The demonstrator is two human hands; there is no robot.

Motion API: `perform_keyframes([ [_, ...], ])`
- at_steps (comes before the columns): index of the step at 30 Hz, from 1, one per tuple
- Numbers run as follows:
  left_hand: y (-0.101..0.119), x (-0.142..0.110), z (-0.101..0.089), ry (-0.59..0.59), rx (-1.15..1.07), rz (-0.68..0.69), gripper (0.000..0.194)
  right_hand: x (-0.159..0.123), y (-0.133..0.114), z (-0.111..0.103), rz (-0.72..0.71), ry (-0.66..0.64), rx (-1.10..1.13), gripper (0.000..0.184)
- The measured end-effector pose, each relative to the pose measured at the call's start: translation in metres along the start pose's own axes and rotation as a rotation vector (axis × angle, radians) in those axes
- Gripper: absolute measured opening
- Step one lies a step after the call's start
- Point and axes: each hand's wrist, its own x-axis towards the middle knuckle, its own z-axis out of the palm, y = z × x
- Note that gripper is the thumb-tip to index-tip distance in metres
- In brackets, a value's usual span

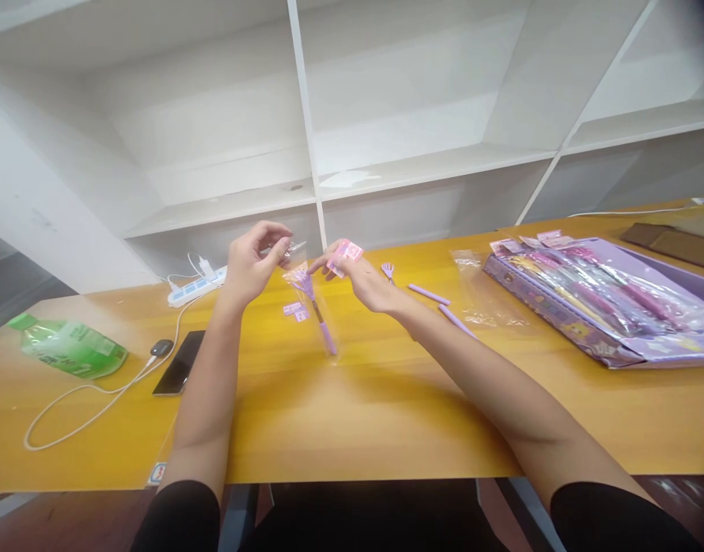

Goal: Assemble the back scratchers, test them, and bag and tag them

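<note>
My left hand is closed in a pinch on the top edge of a clear plastic bag. Inside the bag hangs a purple back scratcher with a claw-shaped head, a metallic shaft and a purple handle. My right hand has its fingers bent, the index reaching to the bag beside the claw head. A pink printed card shows at its fingers, seemingly gripped between them. Small purple labels appear beside the bag. A loose purple claw head and two purple tubes lie right of my right hand.
To the right, a purple display box holds several bagged items, with clear bags beside it. A green bottle, a phone, a white cable and a power strip are on the left. White shelving stands behind.
</note>
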Motion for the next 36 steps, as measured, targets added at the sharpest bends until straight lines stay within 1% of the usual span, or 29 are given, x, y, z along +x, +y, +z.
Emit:
perform_keyframes([
  [2,0.000,0.000,0.004,-0.020,-0.041,-0.010,0.027,0.003,0.002,-0.003,0.003,0.101,-0.025,0.052],
  [5,0.002,-0.001,0.011,-0.045,-0.068,-0.017,0.030,0.008,0.005,-0.009,-0.010,0.152,0.009,0.049],
  [7,0.005,-0.003,0.017,-0.039,-0.068,-0.025,0.034,0.009,0.003,-0.012,-0.047,0.206,0.043,0.052],
  [9,0.009,-0.005,0.023,-0.027,-0.083,-0.024,0.038,0.006,-0.003,-0.015,-0.104,0.288,0.039,0.055],
  [11,0.014,-0.009,0.028,-0.030,-0.107,-0.010,0.036,0.001,-0.012,-0.017,-0.179,0.354,-0.028,0.047],
  [13,0.020,-0.012,0.031,-0.030,-0.114,0.013,0.032,-0.004,-0.022,-0.019,-0.265,0.387,-0.122,0.035],
  [15,0.026,-0.015,0.032,-0.033,-0.115,0.031,0.035,-0.009,-0.031,-0.020,-0.339,0.385,-0.200,0.031],
  [17,0.033,-0.018,0.032,-0.055,-0.141,0.046,0.037,-0.013,-0.039,-0.022,-0.392,0.350,-0.258,0.036],
  [20,0.045,-0.024,0.031,-0.120,-0.201,0.047,0.039,-0.017,-0.048,-0.023,-0.441,0.301,-0.327,0.038],
  [22,0.051,-0.028,0.030,-0.150,-0.215,0.022,0.042,-0.018,-0.052,-0.024,-0.461,0.293,-0.378,0.039],
  [25,0.057,-0.033,0.029,-0.168,-0.217,-0.024,0.053,-0.018,-0.055,-0.026,-0.488,0.297,-0.440,0.037],
  [30,0.061,-0.037,0.027,-0.211,-0.273,-0.056,0.068,-0.021,-0.057,-0.027,-0.556,0.280,-0.514,0.025],
  [32,0.063,-0.038,0.026,-0.240,-0.297,-0.067,0.073,-0.024,-0.058,-0.026,-0.560,0.280,-0.518,0.022],
  [34,0.065,-0.039,0.026,-0.266,-0.310,-0.075,0.078,-0.027,-0.059,-0.026,-0.546,0.283,-0.525,0.026],
  [36,0.068,-0.040,0.025,-0.280,-0.311,-0.080,0.081,-0.030,-0.061,-0.026,-0.538,0.282,-0.559,0.023],
])
